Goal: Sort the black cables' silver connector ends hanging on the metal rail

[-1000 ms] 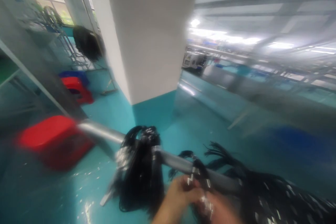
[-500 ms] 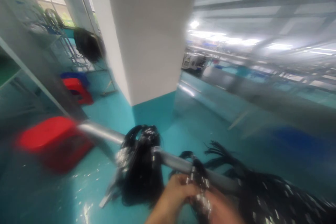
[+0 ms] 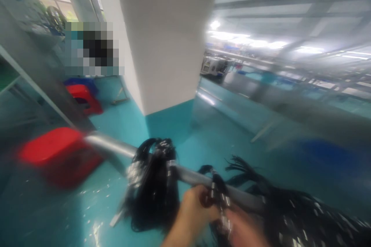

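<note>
A grey metal bar (image 3: 191, 176) runs from the left middle down to the lower right. Black cable bundles (image 3: 155, 189) with silver ends hang over it. More black cables (image 3: 292, 208) drape over the bar at the right. My left hand (image 3: 193, 210) is closed in a pinch on a small black cable bundle (image 3: 219, 191) looped over the bar. My right hand (image 3: 242, 229) sits just below and right of it, fingers curled against the same bundle, partly hidden and blurred.
A white pillar (image 3: 162, 38) stands ahead on the teal floor (image 3: 203, 135). Red bins (image 3: 58, 154) and a red and blue stack (image 3: 84, 96) lie at the left beside shelving. Long workbenches (image 3: 290, 96) stretch away at the right.
My left hand has shifted slightly up toward the bar, keeping its pinch on the cable bundle. The view has barely moved.
</note>
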Action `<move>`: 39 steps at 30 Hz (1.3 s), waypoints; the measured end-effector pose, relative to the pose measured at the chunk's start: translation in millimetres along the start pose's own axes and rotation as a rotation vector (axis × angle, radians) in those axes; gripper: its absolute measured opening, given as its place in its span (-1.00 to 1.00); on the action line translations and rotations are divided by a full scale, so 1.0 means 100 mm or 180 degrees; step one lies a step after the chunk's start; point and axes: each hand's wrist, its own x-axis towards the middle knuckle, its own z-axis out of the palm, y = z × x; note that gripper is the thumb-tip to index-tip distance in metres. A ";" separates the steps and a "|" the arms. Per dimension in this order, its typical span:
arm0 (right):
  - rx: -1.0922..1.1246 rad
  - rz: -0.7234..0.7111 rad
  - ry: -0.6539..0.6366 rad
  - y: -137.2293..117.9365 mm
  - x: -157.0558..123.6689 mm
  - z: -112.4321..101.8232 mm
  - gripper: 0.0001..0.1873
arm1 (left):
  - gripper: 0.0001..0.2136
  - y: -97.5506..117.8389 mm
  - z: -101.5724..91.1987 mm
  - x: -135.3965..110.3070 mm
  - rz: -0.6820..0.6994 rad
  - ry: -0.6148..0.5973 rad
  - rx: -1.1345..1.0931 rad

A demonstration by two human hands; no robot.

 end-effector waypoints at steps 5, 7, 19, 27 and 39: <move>-0.0180 -0.0262 0.0030 -0.01 0.00 0.06 -0.70 | -0.86 -0.05 -0.09 0.04 -0.0154 -0.0621 -0.0662; -0.0195 -0.0303 0.0020 0.00 0.00 0.07 -0.69 | -0.85 -0.06 -0.10 0.04 -0.0266 -0.0658 -0.0847; -0.0771 -0.0234 0.0371 -0.02 0.01 -0.04 -0.66 | -0.87 0.00 -0.10 -0.02 -0.0097 -0.0578 -0.0675; -0.1552 -0.0565 0.0783 -0.19 -0.22 0.30 -0.68 | -0.82 -0.05 -0.05 -0.08 -0.0175 -0.0653 -0.1452; -0.1292 -0.0410 0.0420 -0.21 -0.16 0.21 -0.73 | -0.84 -0.13 -0.05 0.01 -0.0067 -0.0445 -0.0797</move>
